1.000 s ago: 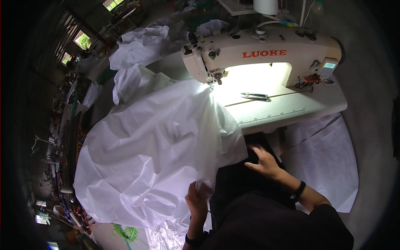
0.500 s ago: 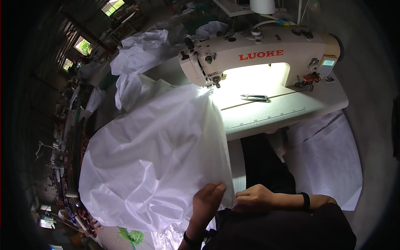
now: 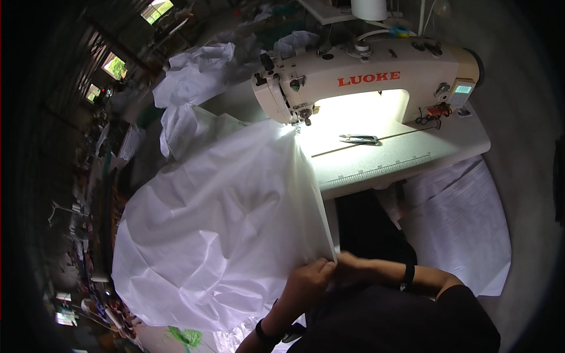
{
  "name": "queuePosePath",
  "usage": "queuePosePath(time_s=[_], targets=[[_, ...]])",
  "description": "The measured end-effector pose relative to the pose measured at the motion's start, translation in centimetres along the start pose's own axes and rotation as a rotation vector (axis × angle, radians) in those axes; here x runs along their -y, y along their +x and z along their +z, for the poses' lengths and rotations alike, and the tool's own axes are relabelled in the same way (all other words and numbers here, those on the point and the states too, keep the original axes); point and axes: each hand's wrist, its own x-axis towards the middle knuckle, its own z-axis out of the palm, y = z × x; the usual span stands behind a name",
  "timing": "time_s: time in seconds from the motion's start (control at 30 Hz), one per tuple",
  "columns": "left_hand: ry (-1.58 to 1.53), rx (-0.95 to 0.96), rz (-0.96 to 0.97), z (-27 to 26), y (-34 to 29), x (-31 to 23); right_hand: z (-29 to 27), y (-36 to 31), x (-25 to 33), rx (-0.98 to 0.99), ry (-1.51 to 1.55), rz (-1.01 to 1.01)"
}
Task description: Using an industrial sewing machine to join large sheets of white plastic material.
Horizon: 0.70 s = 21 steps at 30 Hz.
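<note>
A large sheet of white, shiny fabric (image 3: 206, 229) spreads from the sewing machine (image 3: 376, 65) down toward me. Its right edge runs from under the machine's needle area to my hands. My left hand (image 3: 307, 283) is closed on that edge, thumb and fingers pinching it near the lower right corner. Just right of it, my right hand (image 3: 351, 269) is closed at the same edge, almost touching the left; its fingertips are partly hidden behind the fabric and slightly blurred. Thread snips (image 3: 359, 139) lie on the lit machine bed, right of the needle.
More white fabric (image 3: 194, 70) lies heaped behind and left of the machine. Folded white sheets (image 3: 456, 229) hang or lie at the right below the table (image 3: 406, 162). Green strands (image 3: 186, 336) are at the lower left. Cluttered shop floor stretches along the left.
Both hands have moved slightly up and closer together, the left one going right. The fabric's edge has shifted right with them. The snips have not moved.
</note>
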Motion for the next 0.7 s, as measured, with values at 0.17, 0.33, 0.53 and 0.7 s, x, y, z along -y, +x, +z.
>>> queuePosePath(time_s=[0.17, 0.33, 0.53, 0.7], targets=[[0.103, 0.202, 0.119, 0.2, -0.3, 1.8, -2.7, 1.5, 3.1, -0.242, -0.163, -0.312], [0.154, 0.289, 0.165, 0.4, 0.9, 1.8, 1.9, 2.4, 7.5, -0.803, -1.31, -0.529], [-0.23, 0.528, 0.318, -2.7, 4.4, 5.5, 2.0, 2.3, 8.0, -0.84, -1.467, -0.476], [0.613, -0.022, 0.237, -6.5, 18.0, 13.8, 1.7, 2.2, 8.2, -0.803, -1.408, -0.545]])
